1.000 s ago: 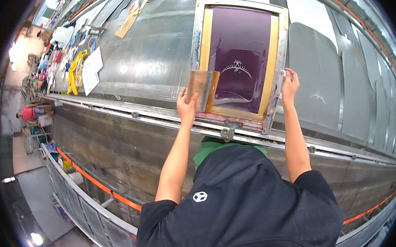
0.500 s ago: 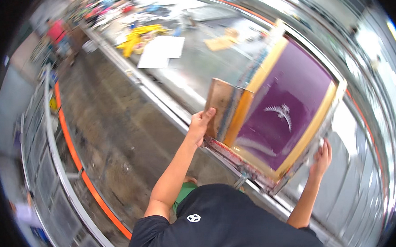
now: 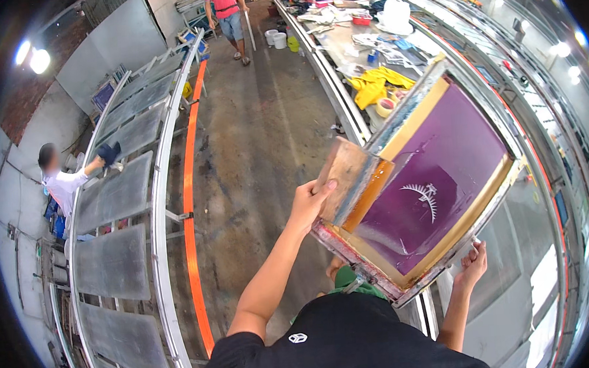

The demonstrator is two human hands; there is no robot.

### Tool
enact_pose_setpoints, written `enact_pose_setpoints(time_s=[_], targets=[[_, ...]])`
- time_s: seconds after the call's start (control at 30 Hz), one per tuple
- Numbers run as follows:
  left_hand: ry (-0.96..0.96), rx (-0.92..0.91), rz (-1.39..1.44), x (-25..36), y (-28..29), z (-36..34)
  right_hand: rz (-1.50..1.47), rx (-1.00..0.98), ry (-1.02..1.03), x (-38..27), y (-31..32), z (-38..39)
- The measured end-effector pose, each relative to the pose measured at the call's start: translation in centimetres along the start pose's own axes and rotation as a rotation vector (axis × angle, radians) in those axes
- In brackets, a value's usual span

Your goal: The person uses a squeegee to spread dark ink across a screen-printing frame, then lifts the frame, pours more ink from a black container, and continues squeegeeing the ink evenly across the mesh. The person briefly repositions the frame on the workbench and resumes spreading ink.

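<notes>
While you hold the screen-printing frame up off the long desk, it sits tilted in the air in front of your chest, its purple mesh with the pale printed design facing you and its metal rim running diagonally from lower left to upper right. Half a second ago the frame lay lower and closer to the desk edge; now it is lifted clear and swung further round, and the view has turned toward the aisle.

Your left hand is closed around the wooden squeegee, fingers wrapped over its block, pressing it against the frame's near-left edge. Your right hand grips the lower right rim of the frame, fingers curled over the metal.

Beyond the frame, yellow cloth and a roll of tape lie on the desk, with white buckets at its far end. Concrete floor runs down the middle with an orange line beside grey pallets on a curved rail. One person in a red top walks far off; another in white leans at the left pallets.
</notes>
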State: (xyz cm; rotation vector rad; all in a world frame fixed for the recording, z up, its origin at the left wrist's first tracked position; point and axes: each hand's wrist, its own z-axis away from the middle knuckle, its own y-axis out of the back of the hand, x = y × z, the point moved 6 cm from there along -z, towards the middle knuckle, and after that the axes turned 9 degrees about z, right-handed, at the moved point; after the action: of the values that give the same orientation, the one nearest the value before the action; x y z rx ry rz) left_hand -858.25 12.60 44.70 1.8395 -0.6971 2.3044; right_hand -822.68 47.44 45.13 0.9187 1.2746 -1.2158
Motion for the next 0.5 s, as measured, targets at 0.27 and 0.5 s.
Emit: enact_pose_setpoints(time_s=[0.27,0.5], targets=[[-0.155,0.198,0.132,8.4,10.8,-13.1,-0.083,-0.295,0.006,3.9,-27.5,-6.4],[-0.247,0.405,-0.016,14.2,17.9,-23.1,-0.097,-0.471,0.102,0.3,-48.9,-10.6]])
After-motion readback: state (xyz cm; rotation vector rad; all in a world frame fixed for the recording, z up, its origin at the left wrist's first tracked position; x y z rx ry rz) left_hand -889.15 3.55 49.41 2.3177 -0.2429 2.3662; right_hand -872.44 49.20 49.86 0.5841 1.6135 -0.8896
